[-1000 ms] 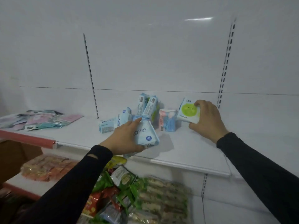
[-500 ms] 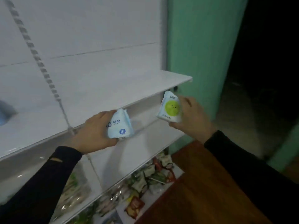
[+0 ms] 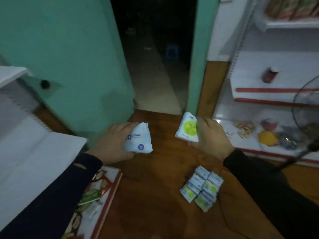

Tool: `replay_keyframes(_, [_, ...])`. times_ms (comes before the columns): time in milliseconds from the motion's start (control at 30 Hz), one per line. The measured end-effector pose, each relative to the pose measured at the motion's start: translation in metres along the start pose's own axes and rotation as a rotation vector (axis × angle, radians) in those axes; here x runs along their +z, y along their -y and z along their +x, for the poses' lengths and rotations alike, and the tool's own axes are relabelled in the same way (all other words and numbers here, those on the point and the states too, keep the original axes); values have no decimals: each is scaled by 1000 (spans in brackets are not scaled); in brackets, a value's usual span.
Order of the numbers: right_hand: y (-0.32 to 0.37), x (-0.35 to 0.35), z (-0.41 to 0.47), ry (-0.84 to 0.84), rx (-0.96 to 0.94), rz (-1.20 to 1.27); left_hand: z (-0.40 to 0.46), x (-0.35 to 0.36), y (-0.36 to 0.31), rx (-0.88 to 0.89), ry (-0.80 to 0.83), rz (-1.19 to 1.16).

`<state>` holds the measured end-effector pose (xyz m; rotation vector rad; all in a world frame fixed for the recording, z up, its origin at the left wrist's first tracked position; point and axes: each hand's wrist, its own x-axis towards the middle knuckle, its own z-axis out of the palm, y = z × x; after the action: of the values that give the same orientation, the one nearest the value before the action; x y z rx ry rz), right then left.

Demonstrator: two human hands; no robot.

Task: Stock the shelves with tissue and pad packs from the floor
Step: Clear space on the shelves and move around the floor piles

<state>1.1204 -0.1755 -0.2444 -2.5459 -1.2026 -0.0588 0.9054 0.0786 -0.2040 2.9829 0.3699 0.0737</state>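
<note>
Holding one pack in each hand, I look down at a brown wooden floor (image 3: 155, 195). My left hand (image 3: 110, 144) is a little left of the middle of the frame. Its fingers are curled around a white and blue pad pack (image 3: 139, 139) with the word LEAKS on it. The fingers wrap the left side of the pack, and the thumb is under it.

My right hand (image 3: 213, 137) is a little right of the middle. Its fingers and thumb pinch a white tissue pack (image 3: 188, 128) with a green round face on it. The pack is tilted, and its top leans to the right. The two packs are apart, with bare floor showing between them.

Lower down, right of the middle, a pile of tissue packs (image 3: 202, 187) lies on the floor. They sit in two rows, touching each other. Some have the same green spot.

At the left edge is a white shelf (image 3: 34, 152). Under it, at the lower left, I see snack bags (image 3: 91, 195). At the right side is another shelf unit (image 3: 269, 90) with red edges. A dark bottle (image 3: 269, 75) stands on it, and a yellow thing (image 3: 267, 138) lies lower down. A green wall (image 3: 69, 49) fills the upper left, next to a dark doorway (image 3: 155, 40).
</note>
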Motion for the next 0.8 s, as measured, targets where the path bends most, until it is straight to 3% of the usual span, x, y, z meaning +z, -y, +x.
replay_keyframes(367, [-170,106,-18,212,447,-30,233,194,-50,309,398,-90])
replay_keyframes(600, [-256,262,-48,367,615,55,314,383,-79,455,619,-44])
replay_keyframes(800, [-344,434,-73,468,673,122,335,600,-107,487,695,-31])
